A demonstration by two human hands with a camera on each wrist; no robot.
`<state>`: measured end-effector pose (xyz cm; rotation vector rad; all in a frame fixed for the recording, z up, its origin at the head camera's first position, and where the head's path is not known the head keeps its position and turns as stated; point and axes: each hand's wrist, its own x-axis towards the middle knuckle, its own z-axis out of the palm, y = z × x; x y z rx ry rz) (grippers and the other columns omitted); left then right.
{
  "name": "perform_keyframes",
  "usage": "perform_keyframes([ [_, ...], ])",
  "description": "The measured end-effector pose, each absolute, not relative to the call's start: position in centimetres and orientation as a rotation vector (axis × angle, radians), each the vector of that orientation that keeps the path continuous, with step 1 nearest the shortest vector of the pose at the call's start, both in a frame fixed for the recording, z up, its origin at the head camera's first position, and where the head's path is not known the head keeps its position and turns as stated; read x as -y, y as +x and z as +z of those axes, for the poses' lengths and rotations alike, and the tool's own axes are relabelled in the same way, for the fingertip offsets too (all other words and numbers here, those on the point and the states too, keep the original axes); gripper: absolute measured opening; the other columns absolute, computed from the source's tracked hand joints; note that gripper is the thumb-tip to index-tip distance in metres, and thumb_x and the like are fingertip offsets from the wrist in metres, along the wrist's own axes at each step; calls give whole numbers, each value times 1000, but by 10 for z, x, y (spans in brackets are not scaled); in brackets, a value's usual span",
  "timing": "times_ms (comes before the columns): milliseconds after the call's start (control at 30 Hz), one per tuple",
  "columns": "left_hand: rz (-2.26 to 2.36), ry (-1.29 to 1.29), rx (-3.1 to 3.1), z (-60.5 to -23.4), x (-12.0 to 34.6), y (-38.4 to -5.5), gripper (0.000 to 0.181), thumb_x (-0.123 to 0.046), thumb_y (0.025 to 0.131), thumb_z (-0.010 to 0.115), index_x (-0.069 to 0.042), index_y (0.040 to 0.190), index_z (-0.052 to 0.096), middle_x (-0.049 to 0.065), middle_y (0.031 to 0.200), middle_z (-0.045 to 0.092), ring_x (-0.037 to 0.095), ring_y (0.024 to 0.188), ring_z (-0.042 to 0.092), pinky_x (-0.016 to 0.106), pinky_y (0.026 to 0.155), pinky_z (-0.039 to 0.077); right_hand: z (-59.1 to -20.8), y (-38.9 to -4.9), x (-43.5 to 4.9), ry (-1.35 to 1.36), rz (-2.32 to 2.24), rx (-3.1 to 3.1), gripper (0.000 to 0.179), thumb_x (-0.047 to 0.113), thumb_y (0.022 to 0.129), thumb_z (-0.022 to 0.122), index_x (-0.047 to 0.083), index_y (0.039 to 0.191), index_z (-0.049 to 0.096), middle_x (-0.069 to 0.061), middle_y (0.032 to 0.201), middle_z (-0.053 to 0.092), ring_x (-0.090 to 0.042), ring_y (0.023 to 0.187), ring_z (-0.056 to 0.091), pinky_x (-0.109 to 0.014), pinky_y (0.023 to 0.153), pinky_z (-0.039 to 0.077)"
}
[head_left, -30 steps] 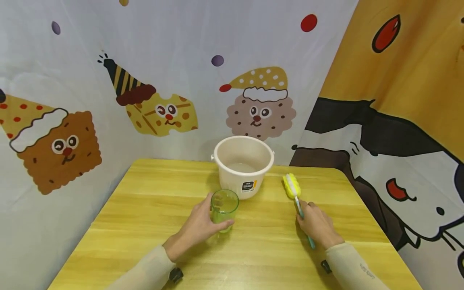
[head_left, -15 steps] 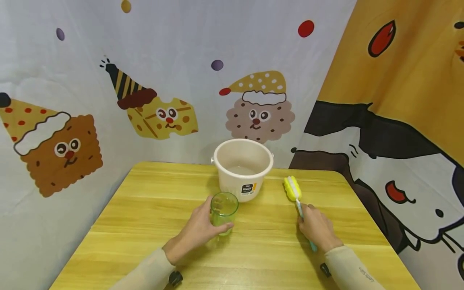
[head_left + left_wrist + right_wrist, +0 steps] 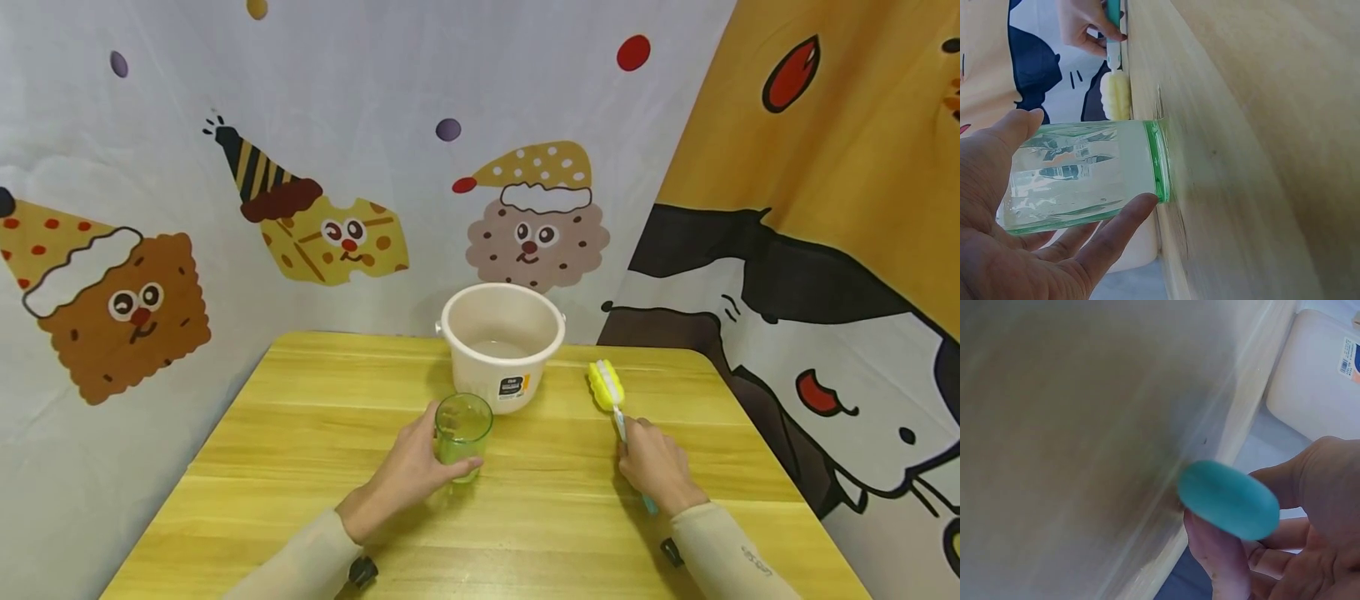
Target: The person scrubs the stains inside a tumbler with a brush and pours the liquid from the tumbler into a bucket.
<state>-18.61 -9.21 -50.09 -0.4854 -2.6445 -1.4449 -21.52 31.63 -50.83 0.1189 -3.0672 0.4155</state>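
Observation:
In the head view, my left hand (image 3: 405,479) holds a clear green glass (image 3: 463,437) that stands upright on the wooden table. The left wrist view shows the thumb on one side of this glass (image 3: 1079,175) and the fingers on the other, its base against the tabletop. Farther right, my right hand (image 3: 658,467) grips the handle of a bottle brush with a yellow and white sponge head (image 3: 606,386). That head points away from me, low over the table; whether it touches cannot be told. Close up, the teal handle end (image 3: 1229,500) sticks out between the right hand's fingers.
A cream bucket (image 3: 501,379) with a label stands just behind the glass, near the back edge of the yellow wooden table (image 3: 315,392). Cloth with cartoon prints (image 3: 360,100) hangs behind and at both sides. Dark wrist devices (image 3: 363,572) sit under the sleeves.
The head view has shifted slightly down and back up. Both hands keep their holds on the glass and the bottle brush, with hardly any movement.

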Motion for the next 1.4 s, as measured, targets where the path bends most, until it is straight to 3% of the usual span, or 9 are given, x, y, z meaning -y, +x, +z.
perform_keyframes([
  [733,-1459,-475,2642,-502,92,-187,91,-31,88,106,-19,163,56,4,150,78,30,143,75,59,121,64,-504,-216,-318,100,477,3019,18,3,108,71,-6,123,73,-15,96,72,-26,72,63,-38,54,53],
  [1033,-1456,-468,2641,-501,92,-184,92,-30,87,107,-17,163,56,5,149,79,30,142,76,59,122,63,-503,-214,-317,87,545,2950,6,3,108,70,2,114,71,-13,94,71,-25,69,62,-38,52,49],
  [1267,-1474,-478,2636,-503,92,-185,92,-29,89,106,-15,164,55,12,151,78,33,142,76,60,120,64,-503,-213,-316,107,542,2912,16,3,110,71,-1,125,73,-14,94,72,-23,66,62,-35,51,48],
  [1400,-1472,-468,2638,-504,92,-185,92,-29,88,106,-16,164,55,9,150,79,32,141,76,59,119,65,-502,-213,-314,104,548,2891,21,2,110,71,-2,130,73,-15,95,73,-24,68,62,-36,51,48],
])
